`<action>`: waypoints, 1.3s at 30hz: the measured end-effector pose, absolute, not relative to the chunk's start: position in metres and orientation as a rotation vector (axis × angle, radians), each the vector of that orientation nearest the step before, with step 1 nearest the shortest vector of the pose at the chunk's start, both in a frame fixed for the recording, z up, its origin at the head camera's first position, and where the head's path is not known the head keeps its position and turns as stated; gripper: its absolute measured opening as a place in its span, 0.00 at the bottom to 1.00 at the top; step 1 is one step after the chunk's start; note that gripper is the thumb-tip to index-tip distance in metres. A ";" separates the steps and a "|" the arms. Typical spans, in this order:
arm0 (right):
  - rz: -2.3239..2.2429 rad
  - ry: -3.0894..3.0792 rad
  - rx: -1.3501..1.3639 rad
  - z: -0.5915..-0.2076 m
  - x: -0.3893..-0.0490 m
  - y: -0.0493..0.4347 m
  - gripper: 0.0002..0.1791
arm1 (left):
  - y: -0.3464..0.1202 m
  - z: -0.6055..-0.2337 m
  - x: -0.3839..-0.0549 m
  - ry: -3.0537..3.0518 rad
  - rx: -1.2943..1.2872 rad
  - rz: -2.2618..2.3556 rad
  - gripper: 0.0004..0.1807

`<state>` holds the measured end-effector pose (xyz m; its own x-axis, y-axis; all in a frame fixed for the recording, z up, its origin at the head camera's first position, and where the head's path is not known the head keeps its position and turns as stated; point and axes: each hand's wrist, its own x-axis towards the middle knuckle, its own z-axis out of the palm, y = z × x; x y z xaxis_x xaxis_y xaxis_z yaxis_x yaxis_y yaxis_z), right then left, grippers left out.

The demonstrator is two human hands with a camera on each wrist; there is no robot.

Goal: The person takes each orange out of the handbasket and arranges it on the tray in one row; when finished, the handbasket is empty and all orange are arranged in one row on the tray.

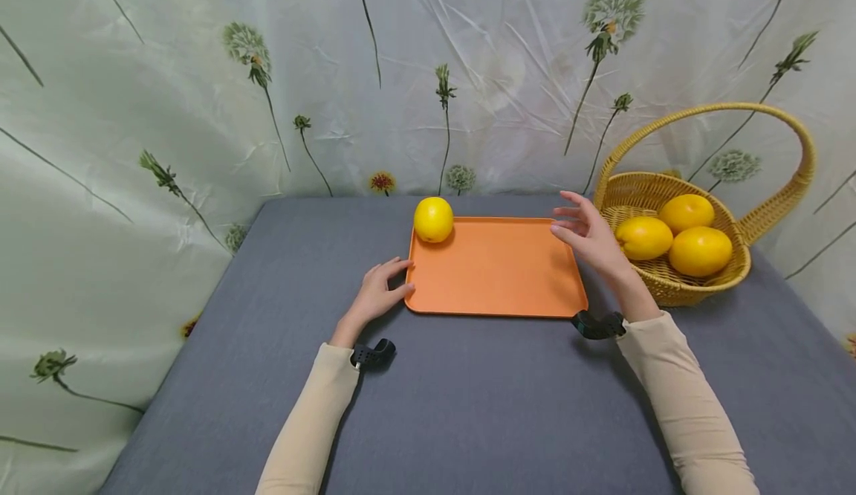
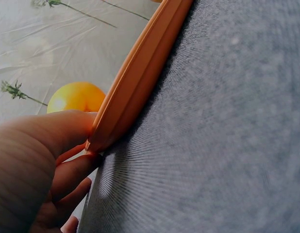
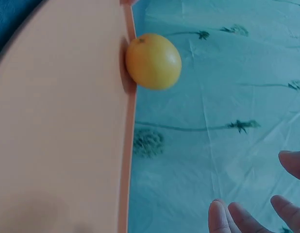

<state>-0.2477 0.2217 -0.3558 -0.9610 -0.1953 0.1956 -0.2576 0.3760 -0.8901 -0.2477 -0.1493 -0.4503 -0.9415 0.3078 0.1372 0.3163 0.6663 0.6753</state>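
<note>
In the head view my left hand (image 1: 379, 294) is at the left edge of an orange tray (image 1: 495, 272). The left wrist view has the thumb (image 2: 67, 128) on the tray's rim and the other fingers below it, pinching the edge. A round yellow-orange citrus fruit (image 1: 433, 220) sits in the tray's far left corner. My right hand (image 1: 591, 235) hovers above the tray's far right corner, beside the basket, fingers apart and holding nothing. Its fingertips (image 3: 218, 216) appear in the right wrist view, away from the fruit.
A yellow wicker basket (image 1: 669, 290) with a tall arched handle (image 1: 805, 157) stands at the right. Several similar fruits (image 1: 700, 251) lie inside. A grey cloth (image 1: 481, 406) covers the table. Behind hangs a pale curtain (image 1: 374, 131) printed with dandelions.
</note>
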 end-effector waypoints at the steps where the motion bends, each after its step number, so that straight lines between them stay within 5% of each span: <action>1: 1.666 -2.548 0.413 -0.355 -0.247 0.225 0.35 | -0.149 -0.450 -0.248 -2.858 -0.536 -1.157 0.27; 27: 1.921 -2.276 0.099 -0.354 -0.233 0.307 0.38 | -0.149 -0.450 -0.249 -2.866 -0.534 -1.147 0.28; 39: 1.526 -2.666 -0.166 -0.350 -0.224 0.327 0.42 | -0.148 -0.448 -0.247 -2.845 -0.550 -1.163 0.27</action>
<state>-0.2238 0.3270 -0.3496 -0.9921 0.1256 0.0030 0.0610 0.5023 -0.8625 -0.2469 -0.1484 -0.4483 -0.9377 0.3138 0.1492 0.3285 0.6606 0.6751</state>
